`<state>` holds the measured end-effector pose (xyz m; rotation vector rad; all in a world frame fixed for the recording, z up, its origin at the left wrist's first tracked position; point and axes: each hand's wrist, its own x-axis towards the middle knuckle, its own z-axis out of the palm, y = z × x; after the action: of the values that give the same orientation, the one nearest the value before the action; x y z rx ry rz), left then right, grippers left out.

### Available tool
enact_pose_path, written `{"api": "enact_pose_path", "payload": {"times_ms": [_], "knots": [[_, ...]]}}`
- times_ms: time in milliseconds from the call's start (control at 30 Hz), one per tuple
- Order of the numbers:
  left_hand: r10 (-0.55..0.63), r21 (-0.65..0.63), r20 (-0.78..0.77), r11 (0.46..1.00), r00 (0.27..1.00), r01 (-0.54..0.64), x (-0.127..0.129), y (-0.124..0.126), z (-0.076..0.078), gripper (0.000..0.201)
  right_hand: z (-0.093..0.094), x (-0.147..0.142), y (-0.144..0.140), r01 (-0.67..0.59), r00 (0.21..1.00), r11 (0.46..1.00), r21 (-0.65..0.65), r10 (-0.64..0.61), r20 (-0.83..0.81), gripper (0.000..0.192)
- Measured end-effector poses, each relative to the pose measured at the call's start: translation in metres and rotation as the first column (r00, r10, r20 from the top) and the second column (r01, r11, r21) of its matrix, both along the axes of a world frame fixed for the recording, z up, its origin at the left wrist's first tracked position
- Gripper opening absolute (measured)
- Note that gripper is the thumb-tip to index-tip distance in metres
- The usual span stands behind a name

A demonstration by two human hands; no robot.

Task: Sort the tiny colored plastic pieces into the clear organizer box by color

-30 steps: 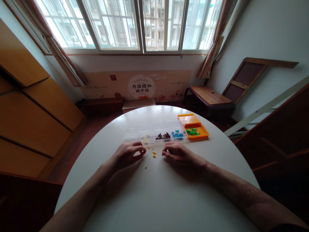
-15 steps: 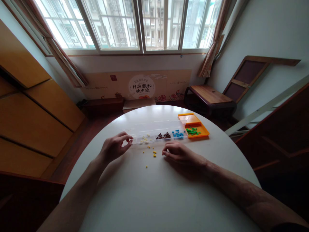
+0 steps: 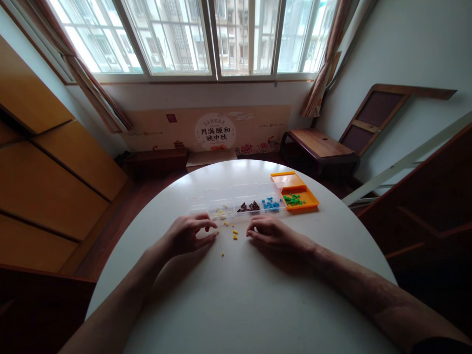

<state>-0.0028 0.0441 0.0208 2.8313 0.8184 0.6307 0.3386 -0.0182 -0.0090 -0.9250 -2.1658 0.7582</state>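
My left hand (image 3: 192, 233) is over the white table, its thumb and index finger apart beside a tiny yellow piece (image 3: 218, 232). Several more small yellow pieces (image 3: 235, 232) lie scattered between my hands, and a single yellow piece (image 3: 222, 254) sits closer to me. On the tabletop rests my right hand (image 3: 271, 231), its fingers curled in near the yellow pieces; whether anything is inside them is hidden. Just beyond my hands, a clear compartment box (image 3: 236, 214) holds pale yellow pieces (image 3: 221, 211), dark brown pieces (image 3: 248, 206) and blue pieces (image 3: 271, 204) in separate compartments.
An orange tray (image 3: 312, 197) with green pieces (image 3: 293, 199) in its near compartment stands right of the clear box. The round white table (image 3: 236, 305) has its far edge toward the window. A wooden stool-like piece (image 3: 320, 142) is beyond it on the right.
My left hand has moved right and toward me, from the left end of the clear box to the yellow pieces. My right hand has stayed in place.
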Motion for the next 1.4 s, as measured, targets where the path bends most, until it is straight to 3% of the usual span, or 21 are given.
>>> {"api": "enact_pose_path", "payload": {"times_ms": [200, 367, 467, 600, 733, 833, 967, 1167, 1400], "knots": [[-0.044, -0.001, -0.022, 0.999, 0.999, 0.043, 0.007, -0.001, -0.006, 0.023, -0.002, -0.001, 0.001, 0.002, 1.0, 1.0, 0.019, -0.002, 0.008, 0.021], [-0.005, 0.05, -0.013, 0.999, 1.0, 0.006, 0.0, 0.003, -0.002, 0.021, -0.007, 0.001, 0.002, 0.0, 0.999, 0.998, 0.061, -0.003, 0.047, 0.014], [0.135, 0.117, 0.03, 0.984, 0.99, -0.138, -0.01, 0.007, 0.005, 0.019, -0.009, 0.0, 0.0, 0.014, 0.995, 0.99, 0.14, -0.028, 0.094, 0.011], [0.377, 0.172, 0.054, 0.909, 0.925, -0.381, -0.022, 0.013, 0.009, 0.02, -0.011, -0.002, -0.003, -0.004, 0.987, 0.972, 0.235, -0.034, 0.157, 0.025], [0.454, 0.154, 0.029, 0.878, 0.891, -0.452, -0.029, 0.018, 0.004, 0.019, -0.012, -0.003, -0.004, -0.038, 0.971, 0.955, 0.294, -0.035, 0.238, 0.046], [0.435, 0.152, 0.017, 0.889, 0.9, -0.432, -0.028, 0.019, 0.002, 0.021, -0.012, -0.005, -0.004, -0.05, 0.956, 0.947, 0.318, -0.047, 0.289, 0.051], [0.375, 0.181, 0.048, 0.908, 0.926, -0.377, -0.015, 0.01, 0.003, 0.025, -0.009, -0.007, -0.005, -0.055, 0.946, 0.942, 0.332, -0.057, 0.318, 0.038], [0.026, 0.138, 0.088, 0.99, 0.996, -0.038, 0.018, -0.01, -0.007, 0.018, -0.002, -0.011, -0.006, -0.048, 0.947, 0.949, 0.312, -0.056, 0.316, 0.031], [-0.064, 0.019, 0.06, 0.998, 0.996, 0.062, 0.032, -0.015, -0.023, 0.023, -0.007, -0.01, -0.003, -0.067, 0.951, 0.94, 0.334, -0.041, 0.306, 0.036]]}}
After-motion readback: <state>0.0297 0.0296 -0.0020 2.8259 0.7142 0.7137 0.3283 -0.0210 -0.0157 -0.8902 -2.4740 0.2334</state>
